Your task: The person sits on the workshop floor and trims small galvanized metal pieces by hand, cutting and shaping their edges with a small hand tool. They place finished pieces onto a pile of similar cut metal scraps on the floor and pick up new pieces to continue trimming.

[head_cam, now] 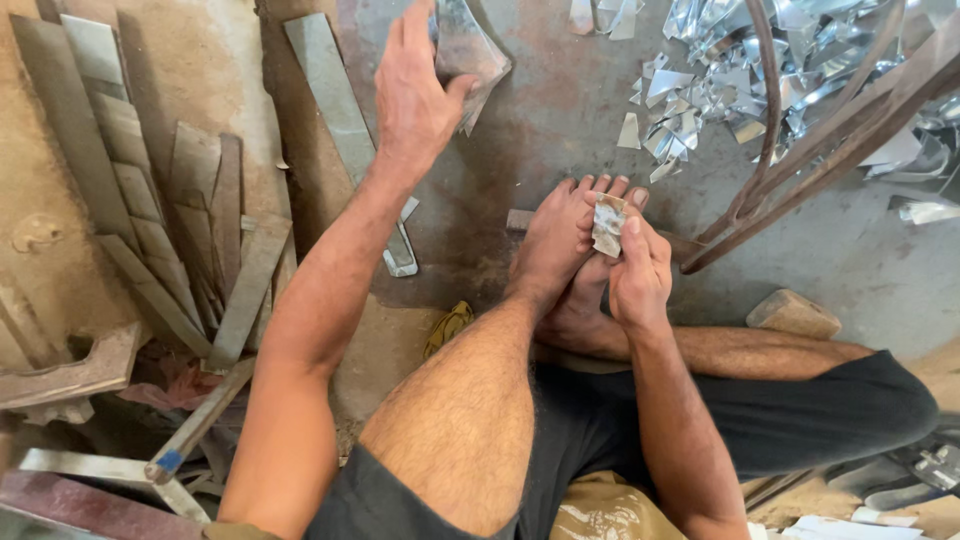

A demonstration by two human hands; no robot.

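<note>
Flat metal strips (150, 230) lie fanned on the floor (520, 130) at far left. Beside them the left hand (415, 95) reaches up, its grip closed on a dull sheet-metal piece (468, 50). Lower and to the right, the right hand (640, 270) pinches a small metal offcut (607, 224) just above the bare foot (555, 245). Shiny metal scraps (720, 80) are heaped at upper right.

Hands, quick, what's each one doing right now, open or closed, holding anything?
Left hand: closed on a large metal sheet piece, arm stretched forward.
Right hand: closed on a small metal scrap, held near the bare feet.
</note>
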